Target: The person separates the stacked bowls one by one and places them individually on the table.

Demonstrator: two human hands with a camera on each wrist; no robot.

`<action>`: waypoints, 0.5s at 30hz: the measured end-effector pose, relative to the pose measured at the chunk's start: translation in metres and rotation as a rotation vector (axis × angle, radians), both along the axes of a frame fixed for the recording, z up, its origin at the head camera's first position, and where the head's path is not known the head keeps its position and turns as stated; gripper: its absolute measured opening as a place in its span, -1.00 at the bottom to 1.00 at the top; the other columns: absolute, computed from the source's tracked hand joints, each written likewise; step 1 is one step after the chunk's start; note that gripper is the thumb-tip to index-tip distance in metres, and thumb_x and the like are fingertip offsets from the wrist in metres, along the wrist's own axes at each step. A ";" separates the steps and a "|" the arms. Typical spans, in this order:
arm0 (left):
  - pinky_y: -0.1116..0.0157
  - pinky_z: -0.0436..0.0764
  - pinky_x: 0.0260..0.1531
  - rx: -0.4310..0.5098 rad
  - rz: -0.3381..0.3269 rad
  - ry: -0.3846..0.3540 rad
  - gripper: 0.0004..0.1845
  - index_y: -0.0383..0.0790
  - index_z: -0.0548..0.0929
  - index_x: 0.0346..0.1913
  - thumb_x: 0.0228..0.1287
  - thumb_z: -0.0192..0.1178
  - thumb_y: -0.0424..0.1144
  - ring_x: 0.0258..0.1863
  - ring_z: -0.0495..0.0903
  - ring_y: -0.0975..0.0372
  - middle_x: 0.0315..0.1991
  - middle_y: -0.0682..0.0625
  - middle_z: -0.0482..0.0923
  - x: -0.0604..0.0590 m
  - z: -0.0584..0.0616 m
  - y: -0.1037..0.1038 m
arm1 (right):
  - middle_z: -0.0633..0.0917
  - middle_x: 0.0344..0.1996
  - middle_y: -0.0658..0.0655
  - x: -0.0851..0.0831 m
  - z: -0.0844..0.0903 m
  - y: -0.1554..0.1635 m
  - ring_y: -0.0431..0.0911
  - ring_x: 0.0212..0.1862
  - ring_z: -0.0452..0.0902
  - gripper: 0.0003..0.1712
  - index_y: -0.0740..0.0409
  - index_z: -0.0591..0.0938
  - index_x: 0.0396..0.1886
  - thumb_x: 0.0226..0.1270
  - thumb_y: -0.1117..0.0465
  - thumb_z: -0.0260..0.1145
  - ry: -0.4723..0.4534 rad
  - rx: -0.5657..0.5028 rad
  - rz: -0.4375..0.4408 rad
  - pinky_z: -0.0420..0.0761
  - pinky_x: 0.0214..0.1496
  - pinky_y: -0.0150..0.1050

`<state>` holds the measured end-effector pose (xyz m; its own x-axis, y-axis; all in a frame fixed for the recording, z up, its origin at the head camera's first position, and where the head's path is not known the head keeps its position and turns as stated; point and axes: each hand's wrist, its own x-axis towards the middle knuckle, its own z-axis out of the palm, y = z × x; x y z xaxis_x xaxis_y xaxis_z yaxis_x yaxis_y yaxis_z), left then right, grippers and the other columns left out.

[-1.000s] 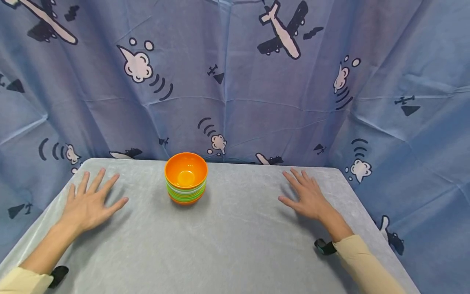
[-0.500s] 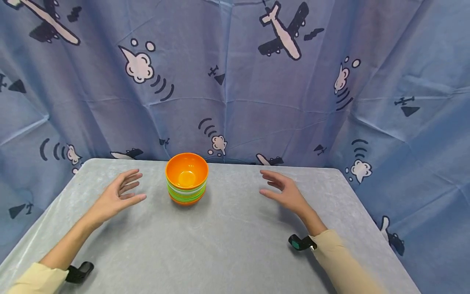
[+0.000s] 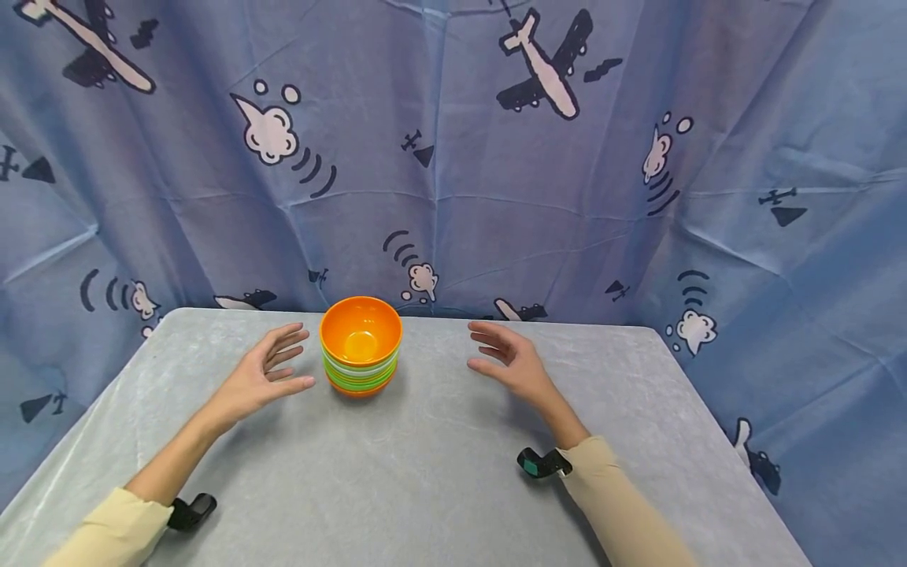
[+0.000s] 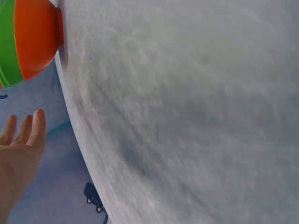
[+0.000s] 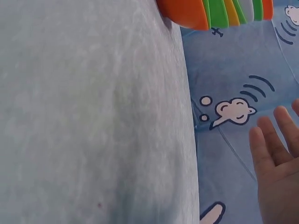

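A stack of nested bowls point(image 3: 360, 346) stands upright near the back of the table; the top and bottom ones are orange, with green, white and yellow rims between in the right wrist view. Just left of the stack is my left hand point(image 3: 258, 378), its fingers loosely bent and thumb apart, not touching the bowls. Farther off on the right side, my right hand point(image 3: 513, 362) faces the stack with fingers spread from the thumb and nothing in it. Both wrist views show part of the bowls point(image 4: 37, 37) and the bare palm side of each hand.
A grey cloth-like surface covers the table point(image 3: 397, 488). Behind its back edge hangs a blue curtain point(image 3: 482, 157) printed with planes and clouds. Dark wrist-worn cameras point(image 3: 544, 463) sit below both forearms.
Both hands have moved inward toward the bowl stack from the table's two sides. Their flat, spread fingers have turned to face each other. The stack stays in place.
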<state>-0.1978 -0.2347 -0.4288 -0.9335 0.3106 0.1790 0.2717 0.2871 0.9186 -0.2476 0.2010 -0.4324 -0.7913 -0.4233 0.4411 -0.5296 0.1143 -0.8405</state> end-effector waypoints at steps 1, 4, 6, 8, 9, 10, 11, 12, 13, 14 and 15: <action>-0.14 0.35 0.27 0.002 -0.002 0.006 -0.08 -0.19 0.09 0.60 0.32 0.42 -0.27 0.44 0.21 -0.20 0.52 -0.23 0.15 -0.001 0.000 0.001 | 0.48 0.34 0.34 -0.001 0.000 -0.002 0.29 0.33 0.39 -0.31 0.37 0.44 0.41 0.30 0.48 0.43 -0.002 -0.003 0.004 0.47 0.29 0.05; -0.13 0.36 0.27 0.015 -0.004 0.018 -0.08 -0.18 0.10 0.60 0.31 0.43 -0.29 0.44 0.20 -0.18 0.52 -0.23 0.15 -0.003 0.000 0.005 | 0.46 0.34 0.38 -0.004 0.001 -0.009 0.31 0.34 0.38 -0.29 0.37 0.43 0.42 0.28 0.52 0.42 -0.011 -0.017 0.009 0.47 0.29 0.06; -0.12 0.36 0.27 0.027 -0.008 0.022 -0.07 -0.17 0.10 0.60 0.30 0.43 -0.30 0.45 0.19 -0.17 0.53 -0.22 0.14 -0.006 0.000 0.008 | 0.45 0.34 0.40 -0.005 0.002 -0.014 0.34 0.34 0.36 -0.27 0.40 0.41 0.42 0.25 0.56 0.41 -0.017 -0.024 0.017 0.46 0.29 0.10; -0.14 0.35 0.28 0.038 -0.017 0.026 -0.06 -0.19 0.09 0.60 0.29 0.44 -0.32 0.46 0.17 -0.17 0.53 -0.22 0.13 -0.008 0.002 0.012 | 0.44 0.34 0.40 -0.006 0.004 -0.020 0.35 0.34 0.35 -0.26 0.43 0.40 0.42 0.24 0.59 0.40 -0.025 -0.024 0.022 0.44 0.29 0.14; -0.15 0.35 0.28 0.042 -0.022 0.028 -0.05 -0.19 0.09 0.60 0.29 0.44 -0.32 0.46 0.17 -0.17 0.53 -0.22 0.13 -0.009 0.002 0.014 | 0.44 0.35 0.40 -0.006 0.007 -0.024 0.36 0.35 0.34 -0.25 0.47 0.38 0.42 0.23 0.60 0.40 -0.029 -0.020 0.025 0.43 0.29 0.17; -0.15 0.35 0.28 0.043 -0.025 0.031 -0.04 -0.18 0.08 0.61 0.28 0.44 -0.32 0.46 0.17 -0.17 0.53 -0.21 0.13 -0.010 0.002 0.016 | 0.44 0.35 0.40 -0.004 0.011 -0.029 0.37 0.35 0.34 -0.25 0.49 0.37 0.41 0.23 0.60 0.40 -0.034 -0.016 0.029 0.42 0.29 0.19; -0.16 0.35 0.28 0.044 -0.027 0.034 -0.04 -0.16 0.09 0.61 0.27 0.45 -0.32 0.47 0.17 -0.15 0.53 -0.19 0.13 -0.011 0.003 0.018 | 0.43 0.35 0.41 -0.001 0.017 -0.033 0.37 0.35 0.34 -0.25 0.52 0.36 0.41 0.23 0.59 0.41 -0.038 -0.011 0.034 0.42 0.29 0.21; -0.17 0.35 0.27 0.045 -0.030 0.038 -0.03 -0.14 0.09 0.61 0.26 0.46 -0.32 0.47 0.17 -0.13 0.53 -0.17 0.13 -0.012 0.003 0.019 | 0.43 0.35 0.41 0.000 0.022 -0.038 0.37 0.35 0.33 -0.24 0.53 0.35 0.41 0.23 0.57 0.42 -0.043 -0.009 0.039 0.41 0.29 0.22; -0.17 0.35 0.27 0.046 -0.031 0.038 -0.02 -0.12 0.10 0.61 0.25 0.47 -0.32 0.47 0.17 -0.11 0.54 -0.15 0.13 -0.013 0.003 0.021 | 0.42 0.36 0.41 0.002 0.027 -0.043 0.36 0.35 0.33 -0.23 0.51 0.35 0.41 0.23 0.55 0.44 -0.052 -0.005 0.045 0.40 0.30 0.22; -0.17 0.35 0.27 0.047 -0.033 0.037 -0.02 -0.09 0.10 0.61 0.24 0.47 -0.32 0.47 0.17 -0.10 0.53 -0.14 0.14 -0.013 0.003 0.023 | 0.42 0.36 0.41 0.004 0.031 -0.048 0.36 0.36 0.33 -0.22 0.51 0.35 0.42 0.22 0.54 0.45 -0.059 0.001 0.048 0.40 0.30 0.23; -0.17 0.35 0.28 0.051 -0.034 0.036 -0.02 -0.08 0.12 0.61 0.24 0.48 -0.33 0.48 0.18 -0.08 0.53 -0.12 0.14 -0.014 0.002 0.024 | 0.41 0.37 0.41 0.003 0.032 -0.052 0.35 0.36 0.33 -0.21 0.50 0.35 0.42 0.21 0.54 0.46 -0.065 0.006 0.054 0.40 0.30 0.22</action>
<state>-0.2119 -0.2102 -0.4266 -0.9153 0.3316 0.2285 0.3134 0.2300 0.9214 -0.2443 0.1488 -0.4004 -0.7941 -0.4690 0.3866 -0.4794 0.0921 -0.8728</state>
